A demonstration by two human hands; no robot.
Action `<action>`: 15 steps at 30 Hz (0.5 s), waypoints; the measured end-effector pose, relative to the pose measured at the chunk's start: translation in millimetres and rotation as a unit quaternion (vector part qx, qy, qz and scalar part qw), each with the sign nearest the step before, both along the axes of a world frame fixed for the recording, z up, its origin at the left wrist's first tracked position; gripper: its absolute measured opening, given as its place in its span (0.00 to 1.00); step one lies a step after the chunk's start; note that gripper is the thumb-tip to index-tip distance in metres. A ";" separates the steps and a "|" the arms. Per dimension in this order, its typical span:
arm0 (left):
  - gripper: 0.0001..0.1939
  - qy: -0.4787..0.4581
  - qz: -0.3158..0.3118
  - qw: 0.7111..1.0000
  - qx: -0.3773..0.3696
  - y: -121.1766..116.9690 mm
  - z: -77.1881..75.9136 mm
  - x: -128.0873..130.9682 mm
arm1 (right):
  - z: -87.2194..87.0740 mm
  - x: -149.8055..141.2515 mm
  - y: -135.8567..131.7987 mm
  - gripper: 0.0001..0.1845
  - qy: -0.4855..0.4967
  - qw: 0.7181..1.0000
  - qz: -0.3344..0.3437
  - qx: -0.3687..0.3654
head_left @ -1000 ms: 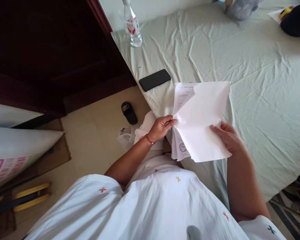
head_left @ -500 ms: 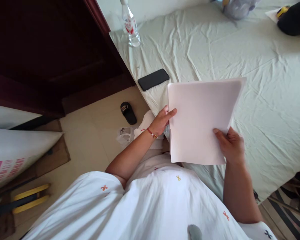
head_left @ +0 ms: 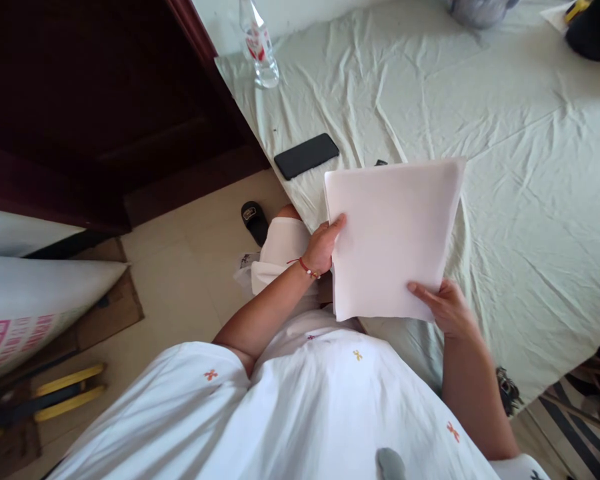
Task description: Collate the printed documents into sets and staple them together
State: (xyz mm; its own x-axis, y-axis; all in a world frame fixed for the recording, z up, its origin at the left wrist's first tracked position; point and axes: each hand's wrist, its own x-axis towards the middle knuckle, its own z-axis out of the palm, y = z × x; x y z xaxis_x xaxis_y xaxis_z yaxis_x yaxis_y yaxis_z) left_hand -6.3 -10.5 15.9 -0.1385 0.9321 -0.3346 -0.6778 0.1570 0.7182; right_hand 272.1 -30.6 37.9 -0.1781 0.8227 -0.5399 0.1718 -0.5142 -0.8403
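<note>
A squared-up stack of white paper sheets (head_left: 390,233) is held just above the near edge of a bed covered in a pale green sheet (head_left: 520,147). My left hand (head_left: 324,245), with a red bracelet at the wrist, grips the stack's left edge, thumb on top. My right hand (head_left: 445,308) holds the stack's lower right corner, thumb lying along the bottom edge. The top sheet shows only its blank side.
A black phone (head_left: 306,155) lies on the bed left of the stack. A clear plastic bottle (head_left: 258,47) stands at the bed's far left corner. A dark wooden door (head_left: 95,100) stands left. A black slipper (head_left: 253,221) and a white sack (head_left: 30,300) are on the floor.
The loose, fanned sheets with printed pages showing were gathered into one even stack with a blank side up. My right hand slid down to the lower right corner.
</note>
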 end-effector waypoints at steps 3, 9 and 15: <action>0.33 -0.001 -0.041 0.999 0.003 -3.2 -1.4 -0.2 | -4.3 2.8 -9.6 0.24 -0.004 0.999 -0.019 -0.025; 0.30 0.021 -0.093 0.995 0.002 -11.8 -3.6 -1.4 | -4.3 10.7 -12.0 0.23 -0.009 0.999 0.024 -0.026; 0.30 0.019 -0.122 0.992 -0.007 -18.7 -5.8 -6.8 | 1.6 14.3 14.1 0.24 0.017 0.996 0.075 0.044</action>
